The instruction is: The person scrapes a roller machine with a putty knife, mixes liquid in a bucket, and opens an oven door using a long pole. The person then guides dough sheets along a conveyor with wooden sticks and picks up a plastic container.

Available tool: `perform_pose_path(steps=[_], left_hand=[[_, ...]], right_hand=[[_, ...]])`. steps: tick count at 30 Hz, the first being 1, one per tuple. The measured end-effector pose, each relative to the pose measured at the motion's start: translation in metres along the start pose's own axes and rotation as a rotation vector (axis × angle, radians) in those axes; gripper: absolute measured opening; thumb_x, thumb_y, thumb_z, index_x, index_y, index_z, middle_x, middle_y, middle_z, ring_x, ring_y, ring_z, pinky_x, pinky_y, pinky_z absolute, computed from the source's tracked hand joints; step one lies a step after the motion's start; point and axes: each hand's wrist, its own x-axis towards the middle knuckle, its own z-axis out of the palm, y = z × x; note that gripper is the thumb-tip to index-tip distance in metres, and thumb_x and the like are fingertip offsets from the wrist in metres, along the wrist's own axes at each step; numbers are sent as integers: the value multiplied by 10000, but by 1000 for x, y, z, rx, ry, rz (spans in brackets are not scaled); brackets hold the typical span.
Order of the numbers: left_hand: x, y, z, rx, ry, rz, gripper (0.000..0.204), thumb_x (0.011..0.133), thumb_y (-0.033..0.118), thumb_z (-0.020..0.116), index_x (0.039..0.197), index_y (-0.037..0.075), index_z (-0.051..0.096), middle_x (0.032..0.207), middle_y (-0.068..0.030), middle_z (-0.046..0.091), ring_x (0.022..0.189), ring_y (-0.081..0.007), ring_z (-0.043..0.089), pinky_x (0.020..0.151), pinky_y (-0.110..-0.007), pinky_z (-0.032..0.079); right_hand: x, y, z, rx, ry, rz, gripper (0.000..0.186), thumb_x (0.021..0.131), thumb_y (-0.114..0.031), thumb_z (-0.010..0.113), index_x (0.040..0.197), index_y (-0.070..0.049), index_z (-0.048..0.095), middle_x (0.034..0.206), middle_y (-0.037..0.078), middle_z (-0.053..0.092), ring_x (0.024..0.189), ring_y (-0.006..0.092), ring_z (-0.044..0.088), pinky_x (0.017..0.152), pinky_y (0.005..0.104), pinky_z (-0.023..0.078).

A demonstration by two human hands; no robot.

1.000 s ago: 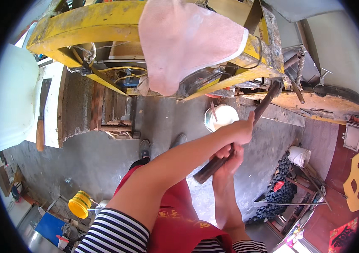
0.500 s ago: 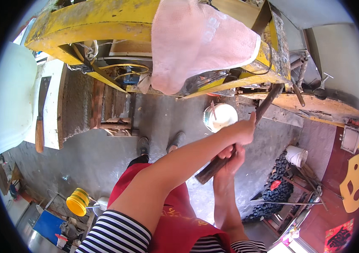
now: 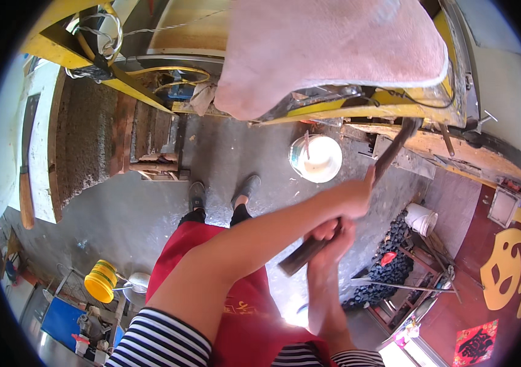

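Both my hands grip a long dark bar that runs diagonally up to the yellow metal frame [image 3: 425, 110]. My left hand [image 3: 349, 199] is closed on it higher up, with one finger lying along the bar [image 3: 389, 156]. My right hand [image 3: 332, 243] is wrapped round the bar lower down, close to its bottom end, partly behind my left forearm. A pink cloth [image 3: 328, 49] hangs over the frame above, hiding part of it. Cables [image 3: 114, 46] loop on the frame's left part. My red apron and striped sleeves show at the bottom.
A white bucket [image 3: 315, 159] stands on the floor below the frame. At left are a white board [image 3: 39, 140] and a wooden-handled blade [image 3: 26, 196]. A yellow bucket [image 3: 100, 281] stands lower left. A pile of black lumps [image 3: 376, 287] and another bucket [image 3: 421, 220] lie at right.
The view has shifted, so the frame and cloth appear higher and larger, and more of my legs shows. Both hands still grip the bar, with little visible movement.
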Motion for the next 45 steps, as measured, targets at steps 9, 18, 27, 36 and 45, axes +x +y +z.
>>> perform_pose_path(steps=[9,18,27,36,45], left_hand=[[11,6,-33,21,29,-13,775,798,106,449,1372,-49,-47,823,-240,595,671,-346,602,600,-416,472],[16,-8,-9,-12,56,1,777,805,103,455,1369,-52,-55,771,-232,600,687,-329,612,613,-423,472],[-2,-5,22,24,0,-8,783,805,110,454,1368,-54,-66,717,-245,591,608,-339,599,620,-414,473],[25,11,-5,36,101,-12,751,805,105,448,1364,-56,-27,691,-209,608,592,-320,612,572,-418,492],[31,18,-7,30,82,-26,762,797,93,455,1373,-45,-24,739,-243,595,612,-347,602,572,-434,470]], right_hand=[[21,-2,30,46,-2,-19,228,814,-295,505,692,-134,399,567,-49,345,465,81,334,436,224,301],[10,3,33,-66,72,-64,297,824,-292,505,604,-132,386,490,-50,316,432,94,352,401,244,309],[-13,-4,-1,8,28,32,198,816,-285,502,748,-112,435,620,-26,387,475,96,358,459,229,337],[12,-25,16,15,-71,-16,165,801,-252,529,767,-118,439,617,-26,384,493,96,384,442,223,326],[18,-32,28,43,46,-16,210,815,-288,518,743,-112,429,538,-48,342,456,75,354,408,220,312]])
